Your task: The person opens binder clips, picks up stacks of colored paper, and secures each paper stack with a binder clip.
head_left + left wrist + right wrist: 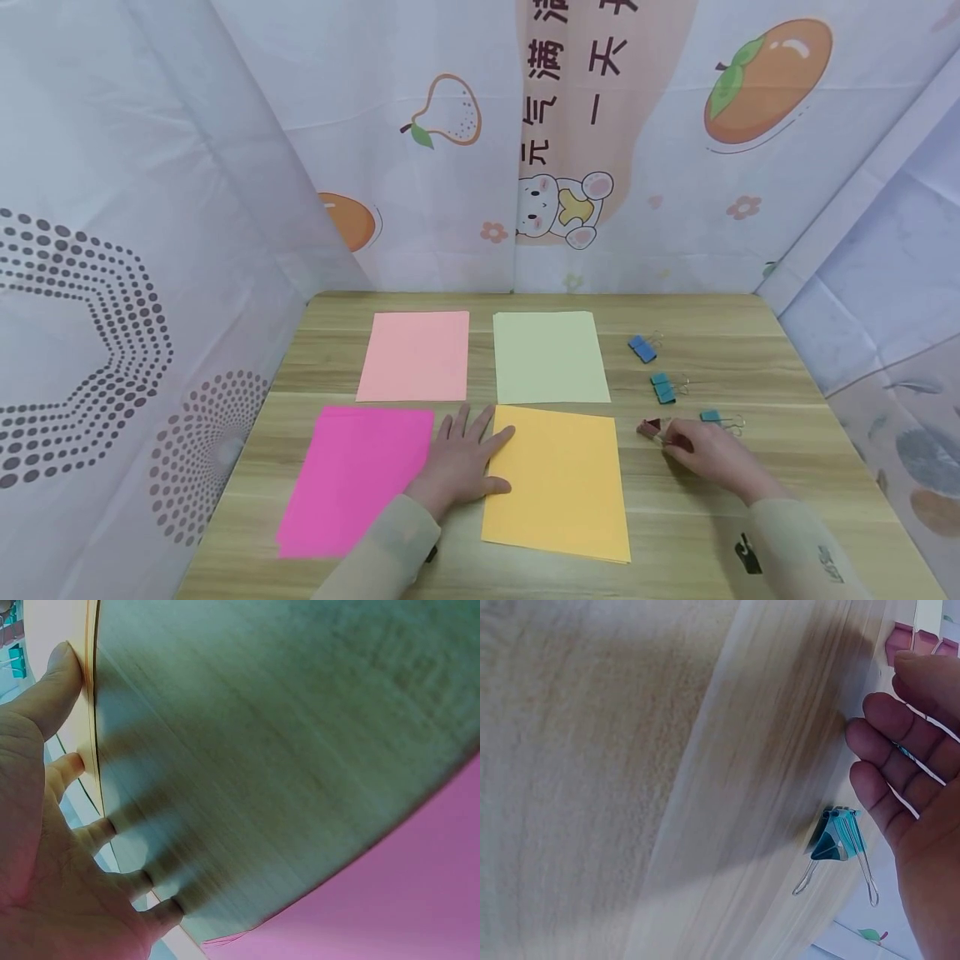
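Observation:
My left hand (459,467) lies with fingers spread, its thumb and index finger touching the left edge of the yellow sheets (558,492). Wood shows below those fingertips (75,761) in the left wrist view. On the other side, my right hand (708,454) pinches a dark red binder clip (648,427) by its wire handle, close over the table. The same clip looks pink at the top of the right wrist view. Just behind that hand is a teal binder clip (710,416), which stands with its handles spread in the right wrist view.
Magenta sheets (352,475) lie left of my left hand. Behind are salmon sheets (416,357) and pale green sheets (551,357). Another teal clip (663,388) and a blue clip (642,348) lie at the back right. Printed curtains (450,208) border the wooden table (697,325).

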Available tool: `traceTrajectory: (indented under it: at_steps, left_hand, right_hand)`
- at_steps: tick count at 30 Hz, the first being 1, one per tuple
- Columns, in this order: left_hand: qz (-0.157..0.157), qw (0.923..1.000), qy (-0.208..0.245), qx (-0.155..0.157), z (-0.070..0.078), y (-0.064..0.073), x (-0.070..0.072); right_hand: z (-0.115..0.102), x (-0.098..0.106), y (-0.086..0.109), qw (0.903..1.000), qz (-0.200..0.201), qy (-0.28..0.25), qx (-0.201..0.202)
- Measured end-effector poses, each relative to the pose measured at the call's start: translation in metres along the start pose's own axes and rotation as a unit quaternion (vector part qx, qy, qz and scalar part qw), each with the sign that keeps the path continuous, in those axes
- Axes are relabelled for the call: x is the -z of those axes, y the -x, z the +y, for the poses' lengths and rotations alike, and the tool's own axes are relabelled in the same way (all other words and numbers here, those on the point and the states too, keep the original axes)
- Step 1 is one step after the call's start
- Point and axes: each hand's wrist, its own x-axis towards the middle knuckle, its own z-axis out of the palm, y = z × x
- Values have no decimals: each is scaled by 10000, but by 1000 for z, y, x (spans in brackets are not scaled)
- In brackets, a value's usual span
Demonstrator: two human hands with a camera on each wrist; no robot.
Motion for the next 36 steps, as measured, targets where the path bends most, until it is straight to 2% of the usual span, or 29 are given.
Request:
traceTrajectory:
  at_steps: [18, 27, 36]
  left_hand:
    - [6, 10000, -36, 56, -5, 0, -1]
    - [-59, 10000, -55, 41, -2, 0, -1]
    - [61, 10000, -76, 0, -1, 1, 0]
  right_hand:
    - [-5, 0, -1, 9999, -75, 90, 125]
    - [-6, 2, 3, 9996, -89, 31, 265]
    - [-6, 1, 5, 9999, -78, -26, 77]
